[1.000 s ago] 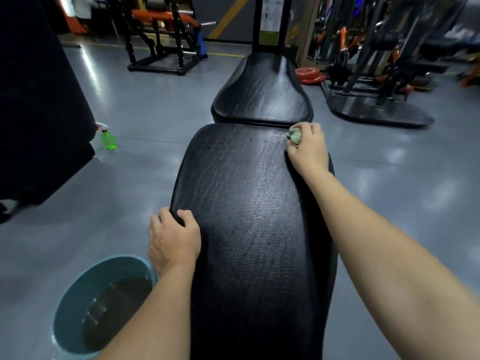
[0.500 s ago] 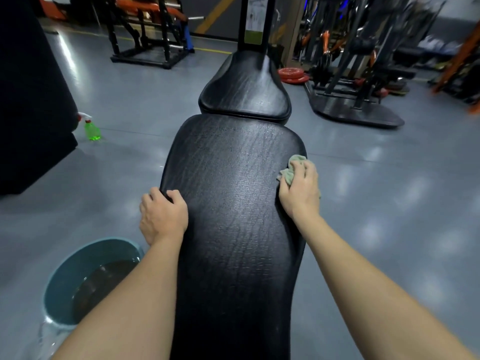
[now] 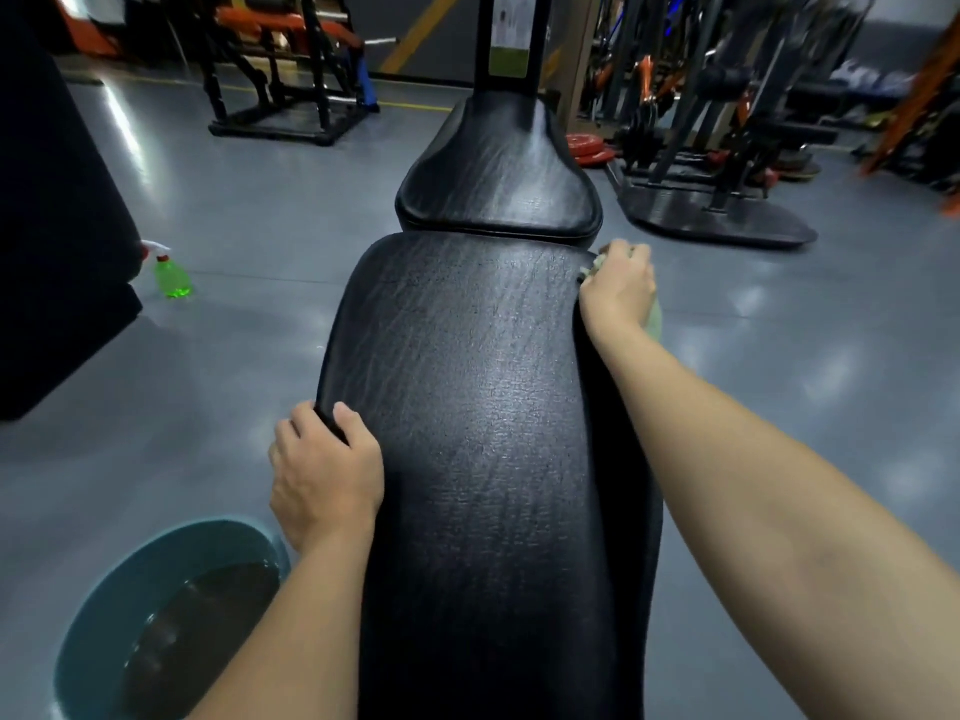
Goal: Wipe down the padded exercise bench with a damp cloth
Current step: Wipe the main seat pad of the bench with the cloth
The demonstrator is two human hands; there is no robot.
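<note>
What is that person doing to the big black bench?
A person is wiping a padded gym bench. The right hand holds a green cloth against the long pad's right edge, near its far end. The left hand grips the pad's left edge. A teal basin of water sits on the floor at the left, and a green spray bottle stands farther off.

The left hand (image 3: 324, 472) grips the near left edge of the bench pad (image 3: 467, 407), fingers (image 3: 349, 418) curled over it, elbow bent. The right arm extends forward, its hand (image 3: 618, 288) clutching a green cloth (image 3: 655, 320) against the pad's far right edge.
</note>
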